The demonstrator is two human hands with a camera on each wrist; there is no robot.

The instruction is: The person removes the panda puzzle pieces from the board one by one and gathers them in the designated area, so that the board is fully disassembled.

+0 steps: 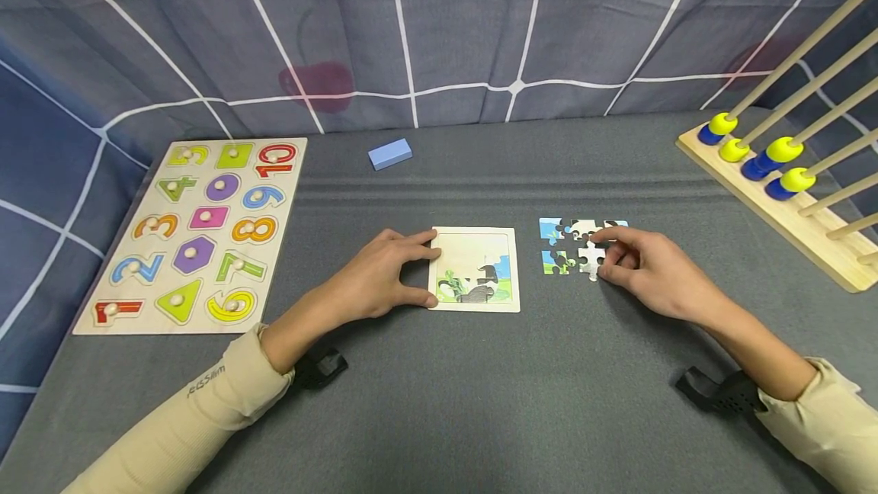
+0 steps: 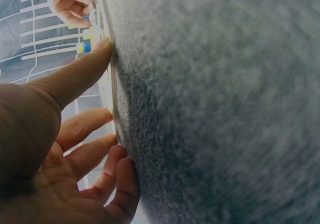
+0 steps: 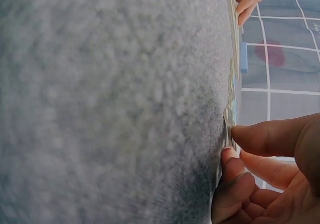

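In the head view my left hand point(image 1: 377, 273) steadies a square wooden puzzle tray point(image 1: 475, 307), with thumb and fingertips spread along its left edge. The tray holds a partly assembled picture with green leaves and black-and-white parts. To its right lie several loose jigsaw pieces point(image 1: 551, 229) in blue, green, black and white. My right hand point(image 1: 648, 269) pinches a whitish puzzle piece point(image 1: 591, 259) between thumb and finger at the near side of that group. In the right wrist view the thumb point(image 3: 260, 134) presses on the piece's thin edge, close over the table.
A wooden number-and-shape board point(image 1: 284, 181) with knobbed pieces lies at the left. Behind the tray is a blue block point(image 1: 390, 154). At the right stands a wooden bead rack point(image 1: 775, 204) with yellow and blue beads. A checked cloth point(image 1: 466, 29) hangs along the back.
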